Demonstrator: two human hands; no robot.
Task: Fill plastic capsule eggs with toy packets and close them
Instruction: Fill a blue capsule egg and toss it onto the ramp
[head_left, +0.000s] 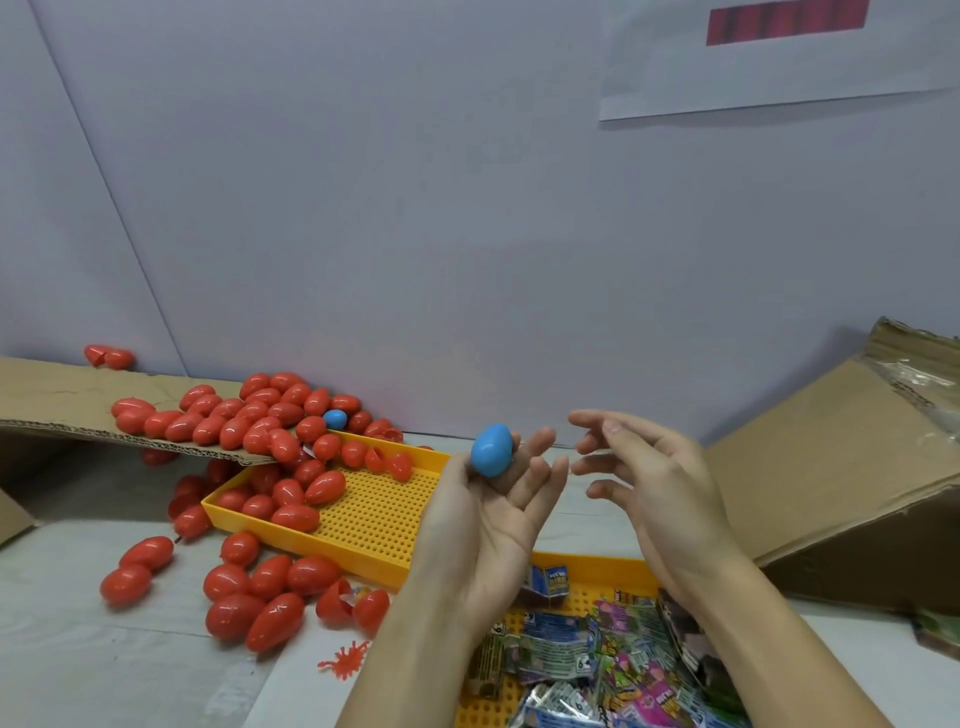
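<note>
Up near the middle, the left hand (485, 512) is holding a closed blue egg (492, 450) between its thumb and the base of its fingers, palm turned up and the other fingers spread loosely, while the right hand (657, 480) is hovering just beside it with relaxed, parted fingers gripping nothing. Below the hands, toy packets (582, 662) are lying heaped in a yellow tray (615, 569), and red eggs (260, 592) are spilling from a cardboard flap (57, 402) into a second yellow tray (384, 512) and onto the table (104, 670).
</note>
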